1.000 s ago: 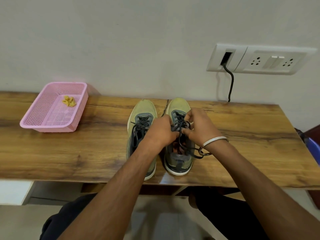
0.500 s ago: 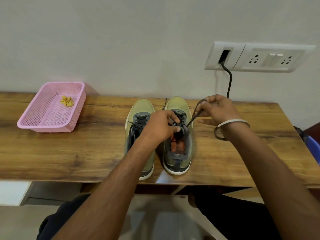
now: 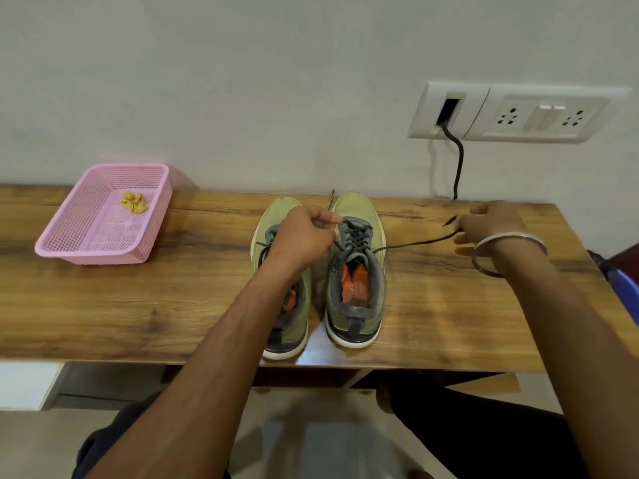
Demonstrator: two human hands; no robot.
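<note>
We see two olive shoes side by side at mid-bench, toes to 12 o'clock, heels near the front edge at 6. The right shoe (image 3: 356, 271) is the one being worked on: its dark lace (image 3: 415, 243) is threaded through the eyelets, and one end runs out taut toward 3 o'clock, low over the bench (image 3: 173, 288). The right hand (image 3: 491, 226) is at 2 to 3 o'clock of that shoe, well apart from it. It pinches the lace near the tip, with the short tip sticking out at 10 o'clock of the fingers. The hand is blurred, so we can't tell the exact finger grip. A silver bangle (image 3: 511, 235) sits on that wrist. The left hand (image 3: 304, 233) hovers over the left shoe (image 3: 273, 216), fingers curled, thumb and forefinger pinching the other lace strand just beside the right shoe's tongue. A bit of lace shows between the two toes at 12 o'clock. At 10 o'clock of the shoes, well apart, a pink mesh basket (image 3: 93, 252) holds some yellow scraps (image 3: 134, 202). On the wall at 1 o'clock we see a white socket panel (image 3: 518, 112), with a black cable (image 3: 459, 160) dropping behind the bench.
</note>
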